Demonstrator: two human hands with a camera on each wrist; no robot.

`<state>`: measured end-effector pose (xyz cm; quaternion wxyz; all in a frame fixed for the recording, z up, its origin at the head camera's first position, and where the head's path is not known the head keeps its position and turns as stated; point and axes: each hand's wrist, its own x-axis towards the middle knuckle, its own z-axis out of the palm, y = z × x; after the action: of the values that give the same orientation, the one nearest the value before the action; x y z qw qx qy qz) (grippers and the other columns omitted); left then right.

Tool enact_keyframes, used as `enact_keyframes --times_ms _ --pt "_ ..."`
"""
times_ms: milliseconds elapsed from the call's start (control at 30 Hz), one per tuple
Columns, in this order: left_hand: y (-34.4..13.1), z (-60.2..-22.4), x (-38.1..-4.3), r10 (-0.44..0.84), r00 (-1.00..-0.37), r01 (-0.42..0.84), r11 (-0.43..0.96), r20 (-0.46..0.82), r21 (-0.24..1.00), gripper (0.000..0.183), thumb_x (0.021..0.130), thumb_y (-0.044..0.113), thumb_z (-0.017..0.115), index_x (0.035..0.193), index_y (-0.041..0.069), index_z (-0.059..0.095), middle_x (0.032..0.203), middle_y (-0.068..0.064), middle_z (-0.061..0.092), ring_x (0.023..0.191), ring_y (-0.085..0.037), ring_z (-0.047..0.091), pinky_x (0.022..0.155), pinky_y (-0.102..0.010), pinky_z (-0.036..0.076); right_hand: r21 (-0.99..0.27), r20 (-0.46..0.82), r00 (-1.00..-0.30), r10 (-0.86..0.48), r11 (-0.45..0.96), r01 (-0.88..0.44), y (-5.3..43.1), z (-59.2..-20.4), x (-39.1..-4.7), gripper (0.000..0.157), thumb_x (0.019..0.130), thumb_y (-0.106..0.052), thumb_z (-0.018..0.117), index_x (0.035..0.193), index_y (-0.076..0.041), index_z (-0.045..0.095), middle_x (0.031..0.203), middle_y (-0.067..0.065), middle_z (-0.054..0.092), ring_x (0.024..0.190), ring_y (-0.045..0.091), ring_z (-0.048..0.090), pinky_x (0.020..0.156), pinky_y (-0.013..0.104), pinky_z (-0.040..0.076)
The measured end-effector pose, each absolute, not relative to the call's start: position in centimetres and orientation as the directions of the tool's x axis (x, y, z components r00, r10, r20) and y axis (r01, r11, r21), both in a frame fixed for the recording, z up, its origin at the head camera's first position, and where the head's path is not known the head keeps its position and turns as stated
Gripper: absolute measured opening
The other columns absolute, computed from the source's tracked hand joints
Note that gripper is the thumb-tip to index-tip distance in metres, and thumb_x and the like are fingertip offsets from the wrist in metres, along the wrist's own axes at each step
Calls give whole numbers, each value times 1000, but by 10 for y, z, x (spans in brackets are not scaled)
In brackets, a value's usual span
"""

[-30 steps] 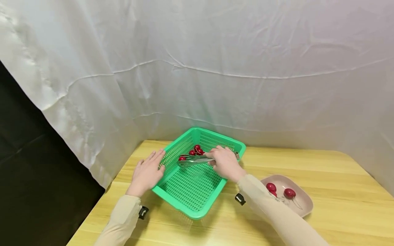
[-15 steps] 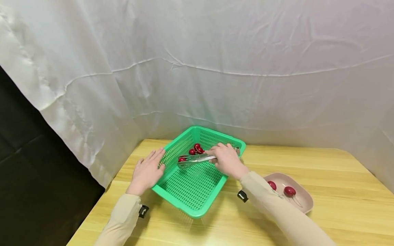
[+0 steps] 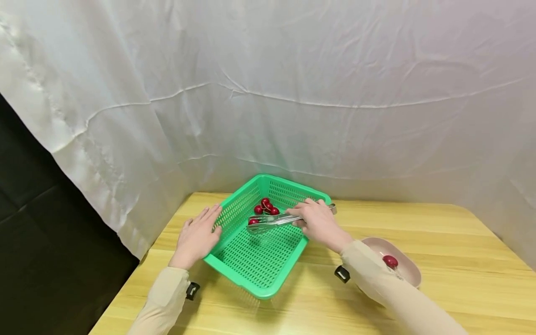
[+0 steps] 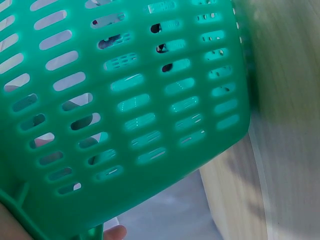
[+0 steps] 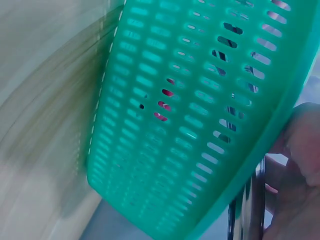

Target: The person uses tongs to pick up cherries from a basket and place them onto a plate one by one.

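My left hand (image 3: 197,238) rests on the left rim of the green plastic basket (image 3: 263,292), its fingers laid straight over the edge. My right hand (image 3: 320,223) holds metal tongs (image 3: 276,221) slanting down into the basket from its right rim. At the tongs' tips is a red cherry (image 3: 253,222). Several more cherries (image 3: 268,206) lie together toward the back of the basket. In the right wrist view, the tongs' shiny arms (image 5: 245,210) run beside the basket's outer wall (image 5: 200,125), with red showing through the slots.
A pale pink dish (image 3: 408,272) stands on the wooden table (image 3: 460,260) to the right, partly hidden by my right sleeve. One cherry (image 3: 390,261) shows in it. A light curtain (image 3: 293,116) hangs behind the table, with a dark area (image 3: 50,242) at the left.
My right hand has moved right, drawing the tongs and the cherry at their tips slightly right. My right sleeve covers more of the dish. My left hand stays on the rim.
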<state>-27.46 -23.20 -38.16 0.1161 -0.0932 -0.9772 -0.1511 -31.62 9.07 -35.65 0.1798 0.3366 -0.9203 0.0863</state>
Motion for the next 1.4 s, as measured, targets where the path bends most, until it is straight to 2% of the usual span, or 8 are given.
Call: enact_keyframes --times_ms 333,600,1000,1400 --pt "-230 -379 -276 153 -955 223 935 253 276 57 101 26 46 154 9 33 160 -7 26 146 -35 23 110 -69 14 -51 440 -685 -580 746 -664 109 -349 -302 42 83 -15 78 124 -16 71 115 3 70 102 21 58 82 39 41" --pt "-231 -379 -276 152 -954 222 937 259 268 57 101 26 46 154 9 33 160 -8 26 146 -35 22 110 -68 15 -54 503 -650 -569 731 -681 128 -349 -291 42 81 -12 80 122 -16 71 112 2 71 99 20 59 79 40 41" --pt "-230 -378 -277 160 -950 233 935 268 267 58 100 26 47 154 8 33 160 -8 27 146 -36 22 110 -68 14 -106 572 -653 -497 744 -660 167 -344 -274 43 77 -9 83 118 -16 73 111 -1 71 97 19 59 71 35 35" --pt "-230 -376 -274 160 -951 230 938 265 260 57 100 25 48 153 8 34 159 -9 28 145 -36 23 110 -68 16 -121 632 -639 -438 759 -640 198 -337 -255 44 76 -5 82 119 -11 73 112 3 71 98 22 60 72 38 37"
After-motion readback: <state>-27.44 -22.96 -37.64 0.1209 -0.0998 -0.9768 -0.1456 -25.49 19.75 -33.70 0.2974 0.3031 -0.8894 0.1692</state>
